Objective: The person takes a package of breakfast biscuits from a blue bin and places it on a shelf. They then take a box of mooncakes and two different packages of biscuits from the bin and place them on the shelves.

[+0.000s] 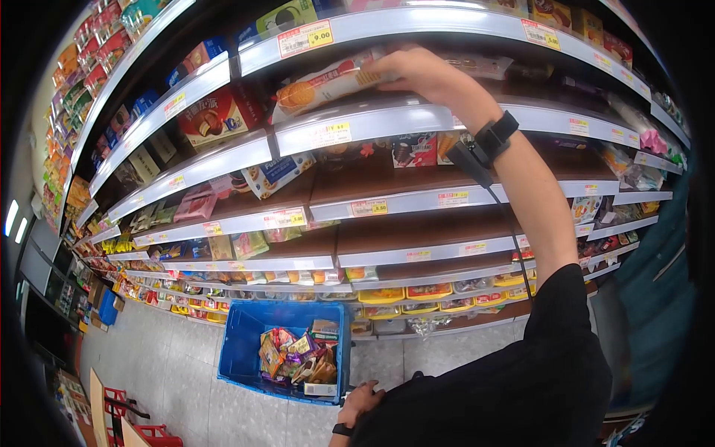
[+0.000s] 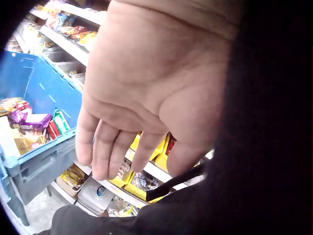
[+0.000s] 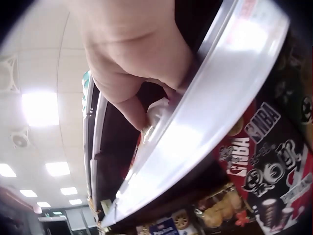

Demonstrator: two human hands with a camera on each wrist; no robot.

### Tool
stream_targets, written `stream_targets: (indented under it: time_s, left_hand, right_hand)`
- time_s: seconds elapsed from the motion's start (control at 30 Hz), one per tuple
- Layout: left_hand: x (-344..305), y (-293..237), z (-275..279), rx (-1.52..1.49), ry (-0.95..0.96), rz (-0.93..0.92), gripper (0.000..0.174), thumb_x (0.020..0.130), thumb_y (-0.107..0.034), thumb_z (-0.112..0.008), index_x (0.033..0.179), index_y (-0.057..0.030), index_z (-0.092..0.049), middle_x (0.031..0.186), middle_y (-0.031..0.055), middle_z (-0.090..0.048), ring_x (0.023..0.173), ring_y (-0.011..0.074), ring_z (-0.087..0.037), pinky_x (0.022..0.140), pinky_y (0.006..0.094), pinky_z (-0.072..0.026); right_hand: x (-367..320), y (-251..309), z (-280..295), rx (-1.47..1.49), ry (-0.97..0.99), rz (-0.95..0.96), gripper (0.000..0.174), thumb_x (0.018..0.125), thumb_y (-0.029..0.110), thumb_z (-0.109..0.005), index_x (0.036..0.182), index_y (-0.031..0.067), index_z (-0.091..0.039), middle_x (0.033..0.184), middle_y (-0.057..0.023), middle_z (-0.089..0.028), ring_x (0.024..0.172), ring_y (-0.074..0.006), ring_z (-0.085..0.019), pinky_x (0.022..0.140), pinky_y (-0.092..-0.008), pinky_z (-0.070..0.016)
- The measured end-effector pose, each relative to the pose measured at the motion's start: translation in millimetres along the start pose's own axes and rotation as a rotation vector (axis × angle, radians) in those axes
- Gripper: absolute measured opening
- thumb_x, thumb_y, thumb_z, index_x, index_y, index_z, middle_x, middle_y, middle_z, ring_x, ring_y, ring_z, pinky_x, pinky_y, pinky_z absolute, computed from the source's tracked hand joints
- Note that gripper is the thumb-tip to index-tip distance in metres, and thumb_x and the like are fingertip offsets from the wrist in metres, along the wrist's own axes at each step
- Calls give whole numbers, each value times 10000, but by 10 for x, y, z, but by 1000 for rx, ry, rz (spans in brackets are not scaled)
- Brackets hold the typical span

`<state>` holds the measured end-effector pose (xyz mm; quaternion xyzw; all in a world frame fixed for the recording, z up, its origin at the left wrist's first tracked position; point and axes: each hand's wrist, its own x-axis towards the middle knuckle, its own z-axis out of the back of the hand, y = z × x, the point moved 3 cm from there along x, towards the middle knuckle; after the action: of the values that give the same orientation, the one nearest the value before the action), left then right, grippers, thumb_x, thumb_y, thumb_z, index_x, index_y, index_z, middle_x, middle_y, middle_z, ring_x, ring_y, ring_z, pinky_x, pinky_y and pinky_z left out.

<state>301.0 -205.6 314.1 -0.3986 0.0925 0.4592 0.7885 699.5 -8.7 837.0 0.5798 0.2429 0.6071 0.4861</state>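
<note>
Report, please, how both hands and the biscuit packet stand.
Right hand gripping biscuit packet by one end. Left hand open, beside blue crate. Shelf edge close in front of packet.

Long tiered store shelves (image 1: 462, 167) with dark brown boards curve across the wide, fisheye head view. Their pale front edges (image 1: 417, 124) carry red, white and yellow price labels (image 1: 306, 39); yellow trays (image 1: 383, 295) line a low tier. Grey speckled tiles (image 1: 175, 365) cover the floor, and a red metal frame (image 1: 153, 436) stands at lower left. Dark teal fabric (image 1: 648, 298) hangs at the right. In the right wrist view, bright rectangular light panels (image 3: 40, 109) and round fixtures (image 3: 19, 139) are set in a pale panelled ceiling (image 3: 44, 63).
</note>
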Motion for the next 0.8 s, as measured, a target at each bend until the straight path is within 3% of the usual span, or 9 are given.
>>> stream_targets:
  time_s: [0.03, 0.07, 0.17, 0.27, 0.3, 0.4, 0.6, 0.73, 0.8]
  left_hand:
    - [-18, 3, -19, -3, -2, 6, 563, 893, -440, -578, 1304, -57, -566, 1216, 272, -606, 1131, 407, -588, 974, 436, -470]
    - [-35, 12, -35, 3, -15, 17, 561, 894, -442, -578, 1303, -59, -567, 1213, 270, -608, 1131, 405, -589, 972, 438, -471]
    - [-32, 41, -88, 3, -27, 27, 558, 895, -444, -580, 1302, -63, -568, 1209, 264, -611, 1135, 401, -587, 970, 441, -472]
    - [-69, 167, -184, -22, -79, 49, 542, 896, -432, -582, 1297, -68, -570, 1188, 254, -622, 1133, 403, -585, 963, 443, -473]
    - [-84, 98, -139, -4, -57, 26, 532, 898, -423, -583, 1293, -67, -570, 1182, 251, -624, 1122, 404, -589, 958, 444, -474]
    - [-68, 98, -175, -8, -104, 46, 500, 895, -396, -592, 1262, -56, -577, 1151, 246, -633, 1087, 408, -602, 936, 449, -480]
    - [-217, -139, -63, 50, -51, 56, 462, 937, -364, -536, 1266, -40, -559, 1161, 224, -617, 1094, 383, -600, 935, 438, -488]
    - [-271, -61, -152, 9, -41, 40, 431, 934, -342, -530, 1239, -40, -575, 1148, 210, -620, 1075, 380, -606, 924, 439, -488]
    - [-209, 161, -365, -1, -18, 38, 417, 926, -344, -542, 1222, -55, -592, 1128, 208, -634, 1078, 369, -608, 929, 436, -485]
  right_hand:
    - [25, -32, 1, -159, -103, 79, 573, 808, 298, -754, 1196, -79, -563, 1091, -179, -617, 983, -190, -627, 785, -275, -540]
    - [42, -67, 24, -155, -97, 79, 573, 808, 298, -754, 1196, -79, -563, 1091, -179, -617, 983, -190, -627, 785, -275, -540]
    - [92, -80, 74, -618, -146, 29, 719, 729, 414, -791, 1211, -69, -566, 728, -86, -618, 533, -132, -551, 504, -286, -434]
    - [146, -99, 96, -718, -126, 116, 697, 764, 415, -748, 1243, -58, -566, 806, -120, -660, 545, -126, -558, 524, -290, -450]
    - [76, -9, 69, -668, -65, 1, 764, 719, 434, -740, 1280, -54, -563, 1068, -244, -676, 884, -271, -673, 744, -354, -533]
    - [131, -107, 95, -784, -174, 150, 706, 746, 415, -721, 1277, -24, -564, 1018, -193, -672, 703, -209, -650, 624, -333, -517]
    - [266, -292, 178, -875, -258, 200, 707, 810, 479, -662, 1319, 6, -534, 1089, -241, -640, 1052, -329, -628, 924, -356, -471]
    - [-186, -76, -100, -1002, -396, 274, 588, 867, 392, -627, 1306, 9, -543, 1170, -243, -612, 1119, -350, -594, 964, -363, -450]
    - [-661, 24, -264, -889, -582, 739, 456, 892, 250, -623, 1280, 17, -564, 1198, -232, -603, 1149, -354, -573, 987, -380, -434]
